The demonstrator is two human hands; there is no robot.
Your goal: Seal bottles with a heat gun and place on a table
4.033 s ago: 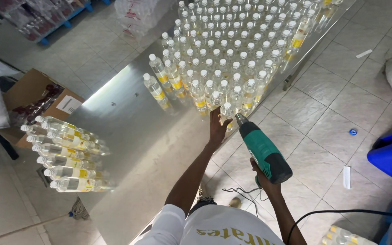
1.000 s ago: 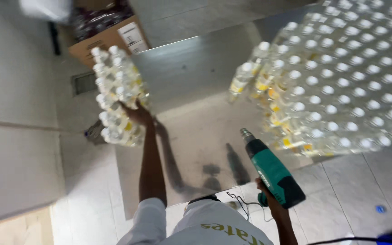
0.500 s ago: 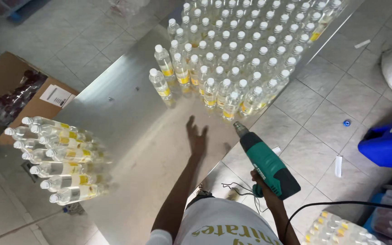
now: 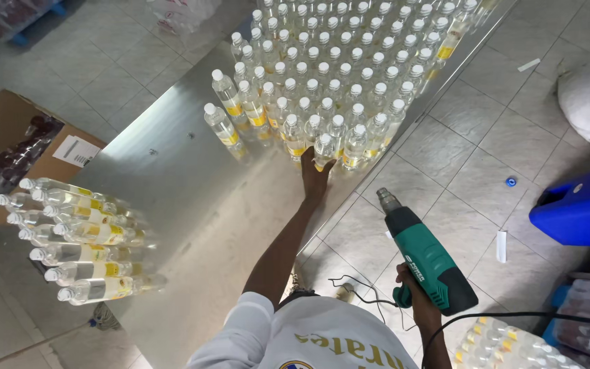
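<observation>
**Hand at the front bottle, heat gun held back**

The bottle [image 4: 323, 152] stands at the near edge of the block of bottles [image 4: 336, 75] on the steel counter [image 4: 192, 205]. Clear thin plastic, full: probably heavy, slippery, best taken round the body. The left hand [image 4: 314, 179] touches it, grip apart. The right hand [image 4: 412, 292] is clamped on the green heat gun [image 4: 426, 254].

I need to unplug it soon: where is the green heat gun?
In the head view, lower right: the right hand holds the green heat gun over the tiled floor, beside the steel table.
</observation>
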